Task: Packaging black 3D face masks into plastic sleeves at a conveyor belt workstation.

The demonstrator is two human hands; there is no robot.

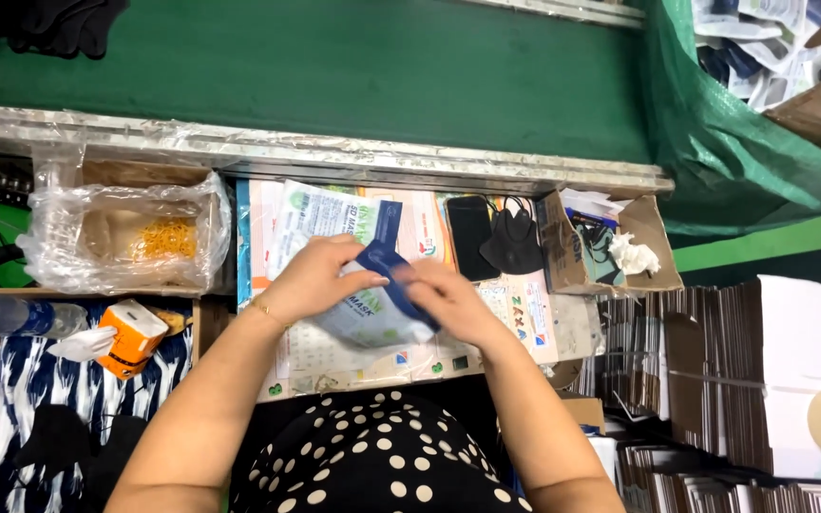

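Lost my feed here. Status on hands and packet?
Left hand and right hand both grip a white-and-blue mask packet. More packets lie underneath. Black mask beside, clear.

Both forearms reached forward from the bottom edge of the view and converged toward one another. The left hand [314, 278] lay palm down, knuckles up, fingers curled and pinched closed (a thin bracelet circled its wrist). The right hand [448, 302] sat just beside the left hand, slightly nearer the body, fingers likewise bent in a grip, fingertips nearly meeting the left's.
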